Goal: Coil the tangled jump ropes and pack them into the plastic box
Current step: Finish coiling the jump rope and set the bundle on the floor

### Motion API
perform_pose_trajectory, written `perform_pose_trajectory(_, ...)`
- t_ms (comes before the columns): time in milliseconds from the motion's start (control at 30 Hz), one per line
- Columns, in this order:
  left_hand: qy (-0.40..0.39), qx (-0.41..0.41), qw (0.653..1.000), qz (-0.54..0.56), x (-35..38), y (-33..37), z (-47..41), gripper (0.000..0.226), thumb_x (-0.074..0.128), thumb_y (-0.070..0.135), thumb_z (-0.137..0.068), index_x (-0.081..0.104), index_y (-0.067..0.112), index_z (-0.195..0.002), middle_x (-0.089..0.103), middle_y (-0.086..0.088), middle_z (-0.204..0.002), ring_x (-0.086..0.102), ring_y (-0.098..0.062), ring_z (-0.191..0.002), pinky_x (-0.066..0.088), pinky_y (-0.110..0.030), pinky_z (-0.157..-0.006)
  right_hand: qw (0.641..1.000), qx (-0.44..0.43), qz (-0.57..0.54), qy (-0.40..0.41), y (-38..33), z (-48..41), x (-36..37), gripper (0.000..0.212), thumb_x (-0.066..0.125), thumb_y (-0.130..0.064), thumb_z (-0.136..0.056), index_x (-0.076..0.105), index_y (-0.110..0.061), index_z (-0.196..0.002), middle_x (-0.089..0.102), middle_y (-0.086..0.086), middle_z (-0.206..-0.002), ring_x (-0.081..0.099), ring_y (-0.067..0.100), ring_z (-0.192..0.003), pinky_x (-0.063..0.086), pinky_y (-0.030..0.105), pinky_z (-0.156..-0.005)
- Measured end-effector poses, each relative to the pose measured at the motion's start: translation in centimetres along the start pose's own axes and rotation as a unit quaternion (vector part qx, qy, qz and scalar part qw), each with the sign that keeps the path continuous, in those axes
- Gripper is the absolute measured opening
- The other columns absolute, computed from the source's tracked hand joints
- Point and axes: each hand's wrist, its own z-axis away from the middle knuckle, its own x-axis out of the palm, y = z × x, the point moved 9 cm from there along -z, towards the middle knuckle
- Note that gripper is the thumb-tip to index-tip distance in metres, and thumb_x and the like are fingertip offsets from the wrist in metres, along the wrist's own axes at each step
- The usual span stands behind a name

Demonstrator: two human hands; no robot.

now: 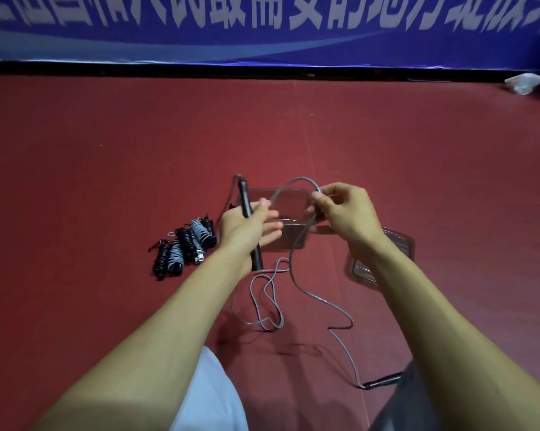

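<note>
Grip: left hand [247, 227] seemingly wraps the handle [244, 194], right hand [346, 213] pinches the rope [296, 181], arms outstretched.

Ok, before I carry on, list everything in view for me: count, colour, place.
grey rope: one, grey, raised between the hands, the rest looped loose on the floor
held handle: one, black, in the left hand
loose handle: one, black, on the floor at near right, at the rope's end
coiled ropes: about five bundles, black and grey, side by side left of the hands
plastic box: one, clear, behind the hands
lid: one, clear, right of the box
crumpled item: one, pale, far right; cannot tell what
banner: one, blue with white characters, far edge
floor: red
left hand: grips the held handle
right hand: pinches the grey rope
</note>
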Motion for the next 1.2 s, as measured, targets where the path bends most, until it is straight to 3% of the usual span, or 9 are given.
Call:
perform_pose_trajectory(100,-0.081,0.055,0.982,-0.164,2.0,-0.1,0.8,0.015,0.055,0.017,-0.099,0.067,0.010,-0.105,0.068,-0.008,-0.092,0.064,-0.011,-0.073,0.057,-0.020,-0.067,0.996,0.000,-0.077,0.034,-0.7,0.0,-1.2,0.011,0.059,-0.011,-0.095,0.063,-0.009,-0.085,0.064,0.009,-0.069,0.062,0.019,-0.057,0.058,0.035,-0.056)
perform_pose_trajectory(200,-0.159,0.088,0.960,-0.215,3.8,-0.4,1.8,0.014,0.057,0.014,-0.098,0.069,0.019,-0.100,0.072,-0.005,-0.095,0.069,-0.012,-0.084,0.058,-0.024,-0.079,0.991,0.004,-0.114,0.069,-0.8,-0.2,-2.7,0.009,0.059,-0.010,-0.096,0.063,-0.002,-0.092,0.064,0.007,-0.069,0.062,0.014,-0.050,0.056,0.030,-0.051)
perform_pose_trajectory(333,-0.164,0.101,0.948,-0.252,4.6,-0.7,2.0,0.013,0.058,0.011,-0.096,0.069,0.016,-0.104,0.073,-0.001,-0.086,0.071,-0.011,-0.082,0.059,-0.028,-0.079,0.977,0.015,-0.190,0.093,-0.7,-0.2,-4.4,0.012,0.055,-0.007,-0.097,0.059,0.003,-0.092,0.061,0.008,-0.070,0.059,0.013,-0.050,0.058,0.028,-0.051)
perform_pose_trajectory(500,-0.165,0.089,0.945,-0.269,5.1,-1.1,2.4,0.017,0.058,0.005,-0.096,0.068,0.015,-0.087,0.070,-0.005,-0.079,0.071,-0.016,-0.077,0.061,-0.031,-0.069,0.965,0.028,-0.243,0.097,-0.2,-0.4,-4.9,0.016,0.053,-0.008,-0.099,0.057,0.001,-0.086,0.061,0.011,-0.073,0.058,0.017,-0.056,0.057,0.027,-0.052)
perform_pose_trajectory(700,-0.090,0.070,0.988,-0.106,4.3,0.2,1.8,0.017,0.054,0.000,-0.097,0.064,0.010,-0.086,0.066,-0.009,-0.076,0.069,-0.010,-0.061,0.060,-0.025,-0.062,0.992,0.022,-0.107,0.057,0.5,-1.1,-4.3,0.028,0.052,-0.030,-0.100,0.063,-0.007,-0.087,0.066,0.008,-0.078,0.062,0.020,-0.059,0.058,0.038,-0.062)
perform_pose_trajectory(833,-0.032,0.054,0.998,0.029,3.0,1.2,1.3,0.011,0.054,-0.002,-0.096,0.060,0.005,-0.089,0.065,-0.013,-0.078,0.068,-0.013,-0.061,0.060,-0.026,-0.059,0.994,0.014,0.093,-0.062,1.7,-1.4,-1.7,0.031,0.050,-0.029,-0.100,0.064,-0.017,-0.074,0.069,0.001,-0.077,0.060,0.020,-0.072,0.053,0.045,-0.077)
perform_pose_trajectory(967,0.003,0.017,0.989,0.146,1.6,1.5,0.8,0.009,0.054,0.000,-0.096,0.059,0.003,-0.088,0.065,-0.013,-0.082,0.068,-0.021,-0.075,0.061,-0.028,-0.063,0.955,0.008,0.206,-0.212,2.3,0.4,1.6,0.025,0.049,-0.018,-0.101,0.067,-0.006,-0.088,0.063,0.014,-0.083,0.054,0.018,-0.080,0.041,0.028,-0.070)
perform_pose_trajectory(1100,-0.009,-0.018,0.969,0.246,1.5,1.6,0.8,0.012,0.053,0.001,-0.097,0.057,0.003,-0.086,0.065,-0.013,-0.082,0.068,-0.022,-0.079,0.061,-0.030,-0.065,0.944,-0.011,0.251,-0.215,2.2,0.7,2.8,0.022,0.060,-0.014,-0.094,0.058,-0.028,-0.077,0.066,0.005,-0.088,0.061,0.022,-0.087,0.047,0.030,-0.074)
perform_pose_trajectory(1200,-0.015,-0.038,0.948,0.316,1.4,1.5,0.7,0.012,0.054,0.002,-0.097,0.057,0.002,-0.085,0.069,-0.012,-0.077,0.072,-0.020,-0.071,0.061,-0.031,-0.067,0.932,-0.003,0.278,-0.231,2.2,1.5,3.5,0.023,0.063,-0.017,-0.093,0.055,-0.026,-0.073,0.069,0.009,-0.088,0.067,0.025,-0.084,0.052,0.030,-0.067)
